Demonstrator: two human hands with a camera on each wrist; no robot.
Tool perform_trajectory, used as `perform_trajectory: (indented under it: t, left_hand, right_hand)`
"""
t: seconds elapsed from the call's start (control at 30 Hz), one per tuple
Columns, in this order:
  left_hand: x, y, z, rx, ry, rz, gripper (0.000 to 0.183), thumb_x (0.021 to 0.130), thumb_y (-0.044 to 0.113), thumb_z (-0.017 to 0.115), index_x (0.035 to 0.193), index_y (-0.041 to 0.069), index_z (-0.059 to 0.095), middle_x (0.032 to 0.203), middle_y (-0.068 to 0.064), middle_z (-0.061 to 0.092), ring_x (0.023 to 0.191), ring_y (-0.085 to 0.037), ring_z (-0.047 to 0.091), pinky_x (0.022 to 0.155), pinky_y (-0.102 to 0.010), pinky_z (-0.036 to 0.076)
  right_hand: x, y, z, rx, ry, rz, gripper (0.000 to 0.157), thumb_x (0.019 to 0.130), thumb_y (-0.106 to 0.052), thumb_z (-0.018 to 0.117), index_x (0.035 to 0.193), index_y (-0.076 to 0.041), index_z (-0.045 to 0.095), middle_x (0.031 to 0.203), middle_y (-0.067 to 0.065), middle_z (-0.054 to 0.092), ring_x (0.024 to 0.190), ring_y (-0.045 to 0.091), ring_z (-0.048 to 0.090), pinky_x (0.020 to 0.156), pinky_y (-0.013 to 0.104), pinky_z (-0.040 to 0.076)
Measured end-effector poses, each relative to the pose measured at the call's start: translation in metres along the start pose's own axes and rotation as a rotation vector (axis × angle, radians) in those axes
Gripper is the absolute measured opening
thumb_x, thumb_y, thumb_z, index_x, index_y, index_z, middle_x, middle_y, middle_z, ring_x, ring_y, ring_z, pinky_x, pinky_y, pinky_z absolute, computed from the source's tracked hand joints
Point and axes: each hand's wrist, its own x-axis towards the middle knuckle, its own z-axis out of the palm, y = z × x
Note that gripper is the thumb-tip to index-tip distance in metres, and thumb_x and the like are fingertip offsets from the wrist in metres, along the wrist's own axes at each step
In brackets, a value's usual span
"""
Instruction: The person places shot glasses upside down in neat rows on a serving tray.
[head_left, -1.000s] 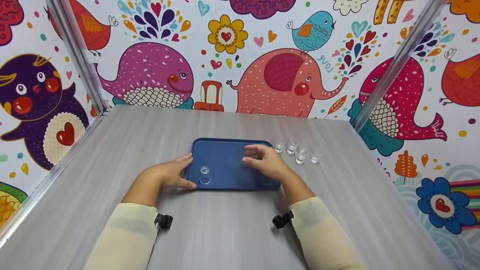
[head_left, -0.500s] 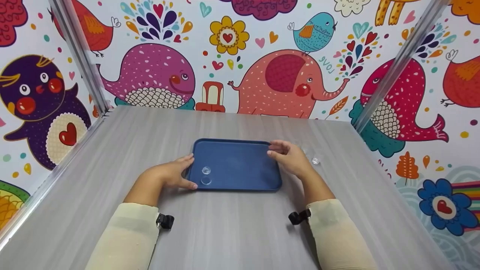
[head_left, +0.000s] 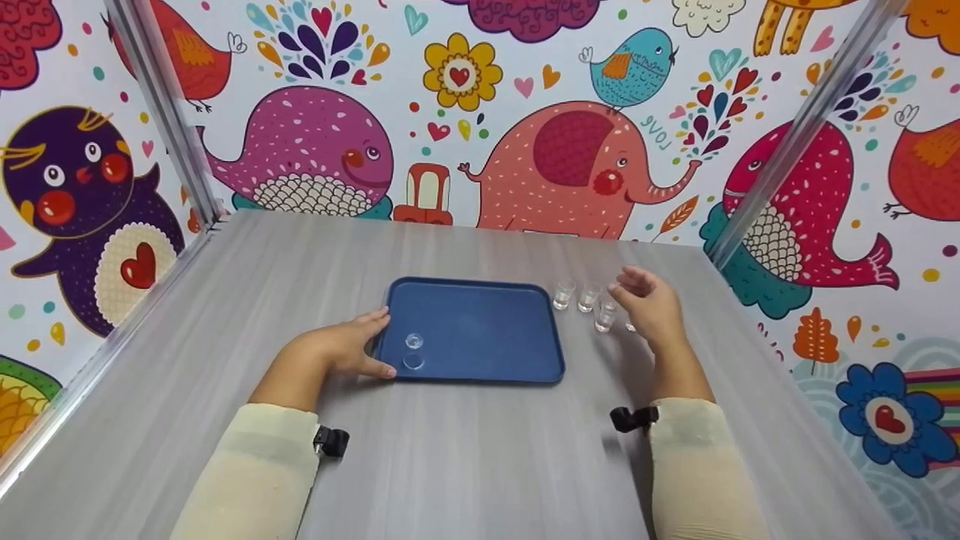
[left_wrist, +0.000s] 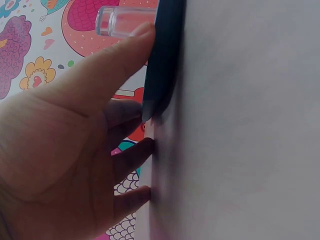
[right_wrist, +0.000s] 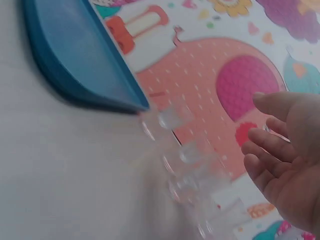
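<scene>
"Walls printed with cartoon animals are seen behind a grey wood-grained table. How is the grip set?"

"The left hand is spread across the left end of a blue tray; its thumb is laid at the near corner, and its fingertips are placed along the left side."

"And the right hand?"

"It is held near some clear glasses, with the thumb kept apart from loosely bent fingers. A gap between hand and glasses is shown in the right wrist view."

"Where is the tray placed?"

"It is laid flat near the middle of the table. One small glass, apparently turned mouth down, is set toward its near left corner."

"The other glasses?"

"They are stood upright just beside the tray's right end; one is partly hidden by the right hand, so their count cannot be told."

"Farther out?"

"Both forearms are covered by pale sleeves, and a black device is worn at each wrist. A purple whale and a coral elephant are printed on the far wall."
</scene>
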Motion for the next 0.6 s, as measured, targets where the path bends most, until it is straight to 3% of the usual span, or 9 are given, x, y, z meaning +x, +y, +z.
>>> perform_trajectory:
  t: [0.33, 0.6]
  left_hand:
    - [-0.002, 0.002, -0.001, -0.008, -0.004, -0.009, 0.112, 0.090, 0.051, 0.084, 0.171, 0.006, 0.021, 0.183, -0.010, 0.009, 0.167, -0.044, 0.013, 0.135, -0.064, 0.016]
    - [-0.002, 0.003, -0.001, -0.010, -0.003, -0.004, 0.111, 0.091, 0.050, 0.084, 0.171, 0.005, 0.021, 0.183, -0.011, 0.009, 0.167, -0.045, 0.013, 0.135, -0.064, 0.015]
  right_hand:
    - [-0.002, 0.023, -0.027, -0.006, 0.022, 0.090, 0.075, 0.101, -0.044, 0.074, 0.164, -0.020, 0.043, 0.168, 0.008, 0.049, 0.158, 0.029, 0.044, 0.129, 0.049, 0.041]
    - [0.002, 0.040, -0.027, -0.014, -0.018, 0.165, 0.083, 0.100, -0.040, 0.076, 0.168, -0.013, 0.035, 0.170, 0.014, 0.044, 0.156, 0.035, 0.043, 0.130, 0.050, 0.040]
